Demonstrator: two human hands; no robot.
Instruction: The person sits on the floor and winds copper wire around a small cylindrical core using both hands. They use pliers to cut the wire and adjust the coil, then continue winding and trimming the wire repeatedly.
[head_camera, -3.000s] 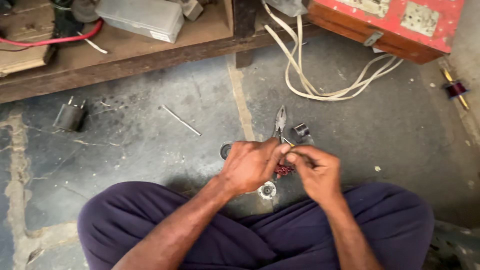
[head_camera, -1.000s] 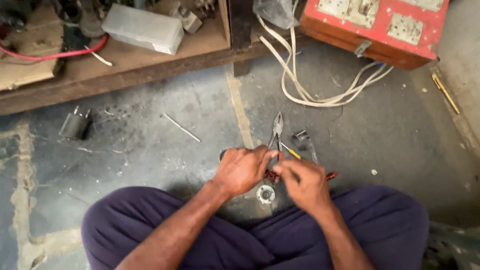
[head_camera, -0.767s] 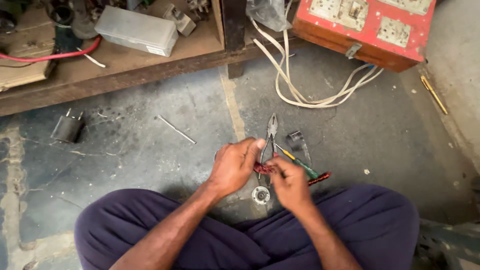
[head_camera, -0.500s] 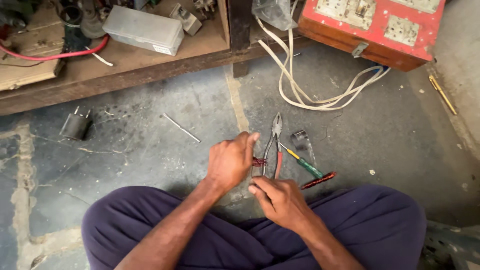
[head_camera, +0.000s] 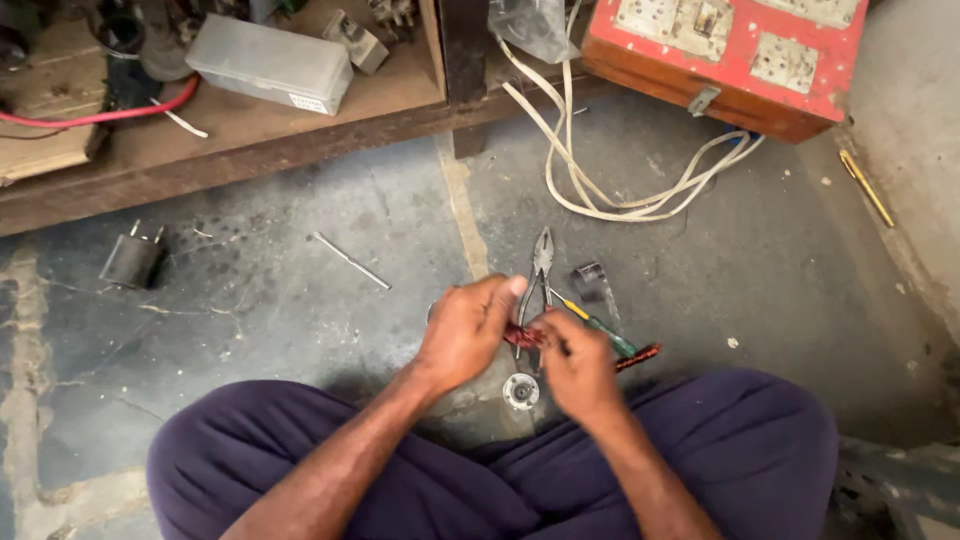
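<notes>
— What are the fingers doing?

— The left hand (head_camera: 468, 330) and the right hand (head_camera: 574, 362) meet over the floor, fingertips pinched together on a small reddish copper coil (head_camera: 524, 336). Both sets of fingers are curled nearly closed around it; only a short stretch of the coil shows between the hands.

— Where is the coil, exactly?

— It sits between the two hands, just above the grey concrete floor (head_camera: 300, 330), in front of the person's crossed legs in dark purple trousers (head_camera: 740, 450).

— And what lies close by?

— Pliers (head_camera: 540, 270) lie on the floor just beyond the fingers, jaws pointing away. A green-handled screwdriver (head_camera: 600, 325) lies beside the right hand, with another reddish winding (head_camera: 640, 354) near its end. A small round metal part (head_camera: 521, 391) rests on the floor under the hands.

— Farther out?

— A thin metal rod (head_camera: 350, 260) and a black plug (head_camera: 133, 260) lie to the left. White cable (head_camera: 620, 200) loops toward a red switchboard box (head_camera: 730, 55). A low wooden shelf (head_camera: 250, 140) holds a clear plastic box (head_camera: 270, 65).
</notes>
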